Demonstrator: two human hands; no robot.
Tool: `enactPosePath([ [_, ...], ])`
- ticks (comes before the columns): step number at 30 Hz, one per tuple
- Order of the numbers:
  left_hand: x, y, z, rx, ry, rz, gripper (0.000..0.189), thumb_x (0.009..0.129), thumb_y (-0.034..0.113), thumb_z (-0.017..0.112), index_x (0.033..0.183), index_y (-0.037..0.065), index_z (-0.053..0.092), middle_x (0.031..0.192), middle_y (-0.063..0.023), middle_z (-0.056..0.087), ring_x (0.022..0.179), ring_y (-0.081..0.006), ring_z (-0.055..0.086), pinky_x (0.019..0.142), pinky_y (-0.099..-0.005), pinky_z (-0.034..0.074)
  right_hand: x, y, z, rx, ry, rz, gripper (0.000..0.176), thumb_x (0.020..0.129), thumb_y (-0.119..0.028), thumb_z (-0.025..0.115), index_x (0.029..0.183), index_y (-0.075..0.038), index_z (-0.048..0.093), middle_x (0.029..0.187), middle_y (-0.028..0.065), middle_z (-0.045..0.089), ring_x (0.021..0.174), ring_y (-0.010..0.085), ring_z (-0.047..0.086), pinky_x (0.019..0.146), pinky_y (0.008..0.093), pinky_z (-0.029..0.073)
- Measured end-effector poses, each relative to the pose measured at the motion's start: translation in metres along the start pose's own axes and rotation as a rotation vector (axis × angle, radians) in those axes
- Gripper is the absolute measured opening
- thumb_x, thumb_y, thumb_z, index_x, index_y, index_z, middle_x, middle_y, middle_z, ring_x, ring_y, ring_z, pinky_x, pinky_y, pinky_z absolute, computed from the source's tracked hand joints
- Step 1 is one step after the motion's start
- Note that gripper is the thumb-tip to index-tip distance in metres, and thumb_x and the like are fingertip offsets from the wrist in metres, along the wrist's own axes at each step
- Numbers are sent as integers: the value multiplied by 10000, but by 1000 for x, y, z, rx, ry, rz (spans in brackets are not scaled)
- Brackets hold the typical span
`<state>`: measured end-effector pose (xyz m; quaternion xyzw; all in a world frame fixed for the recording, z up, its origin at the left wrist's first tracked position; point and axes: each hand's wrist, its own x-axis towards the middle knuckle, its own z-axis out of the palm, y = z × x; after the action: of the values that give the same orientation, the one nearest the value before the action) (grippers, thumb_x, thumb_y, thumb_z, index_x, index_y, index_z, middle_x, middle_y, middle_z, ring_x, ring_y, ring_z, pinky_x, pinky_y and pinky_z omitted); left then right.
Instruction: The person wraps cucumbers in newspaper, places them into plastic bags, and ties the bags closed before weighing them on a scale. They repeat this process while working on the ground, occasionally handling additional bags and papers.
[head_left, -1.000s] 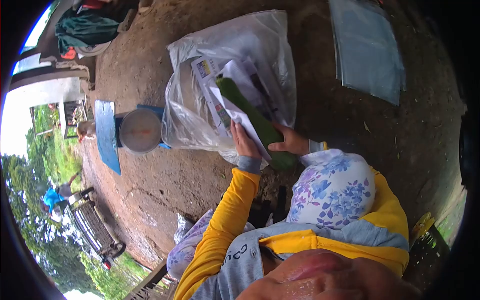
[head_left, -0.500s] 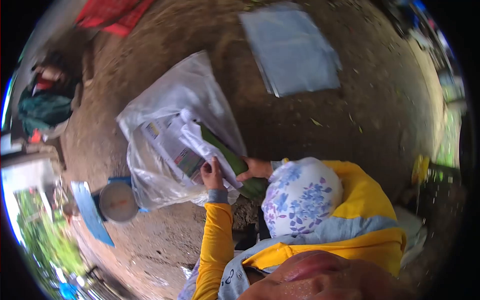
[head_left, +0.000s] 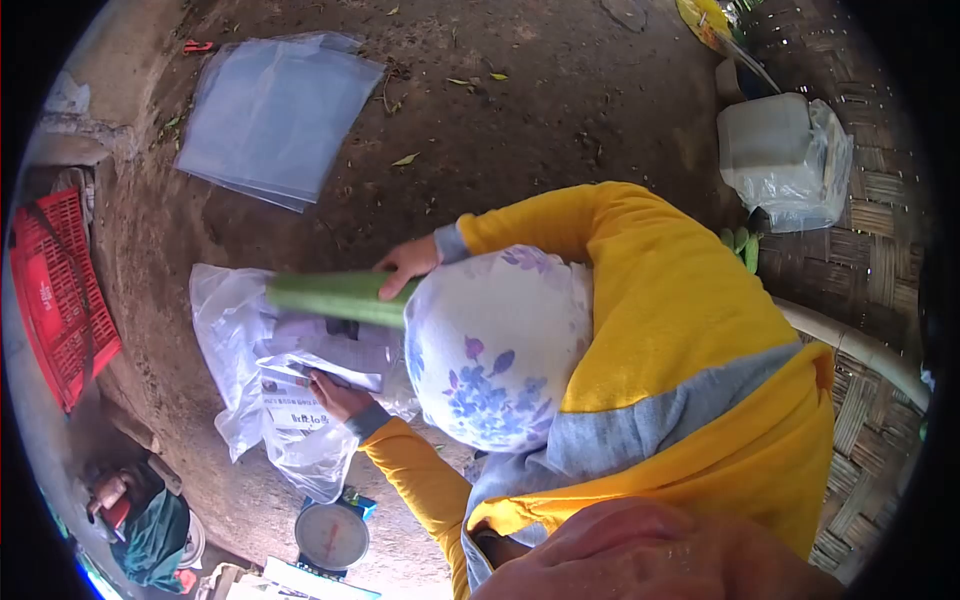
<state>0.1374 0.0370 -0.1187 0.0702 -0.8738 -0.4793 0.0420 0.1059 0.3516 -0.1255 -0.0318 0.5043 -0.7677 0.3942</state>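
Note:
My left hand (head_left: 338, 395) pinches the edge of a white printed paper (head_left: 300, 415), which lies in and around a crumpled clear plastic bag (head_left: 225, 305). With its thumb across the near end, my right hand (head_left: 410, 266) grips a long green bundle (head_left: 325, 295), blurred by motion, over the bag and paper. Something dark shows between the paper and the bundle. The bundle's near end is hidden by floral white cloth (head_left: 500, 350), close beside my right hand.
Clear plastic sheets (head_left: 275, 120) lie on the dirt ground at upper left. A red crate (head_left: 60, 290) stands at far left. Below the bag is a round-topped scale (head_left: 332, 536). A pale container (head_left: 765, 132) stands by the woven wall (head_left: 880, 250) at right.
The view has turned, shifting the plastic sheets to the left. The green bundle now lies clear of the paper fold, and my left hand is lower on the paper.

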Motion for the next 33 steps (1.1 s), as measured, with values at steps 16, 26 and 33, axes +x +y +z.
enactPosePath([
  [16, -34, -46, -56, -611, 82, -667, 375, 824, 176, 463, 1147, -13, 481, 1101, -144, 532, 997, -245, 513, 879, -380, 403, -607, 181, -71, -332, 1613, 632, 816, 637, -249, 758, 1306, -55, 332, 1194, 111, 505, 1064, 213, 508, 906, 323, 403],
  [26, -5, -51, -15, -498, 279, -608, 366, 760, 75, 506, 1117, -8, 497, 1024, -125, 566, 898, -220, 539, 800, -337, 429, -470, 145, -229, -1350, 1215, 686, 450, 720, -233, 652, 1143, -140, 529, 1158, 98, 530, 1096, 290, 474, 937, 386, 382],
  [33, 30, -28, -49, -637, 460, -265, 493, 663, -59, 446, 1151, 3, 469, 1051, -113, 552, 895, -206, 543, 778, -304, 435, -66, -43, -185, -1323, 650, -531, 327, 745, -60, 600, 1068, -91, 560, 1063, 100, 578, 1021, 268, 529, 869, 331, 423],
])
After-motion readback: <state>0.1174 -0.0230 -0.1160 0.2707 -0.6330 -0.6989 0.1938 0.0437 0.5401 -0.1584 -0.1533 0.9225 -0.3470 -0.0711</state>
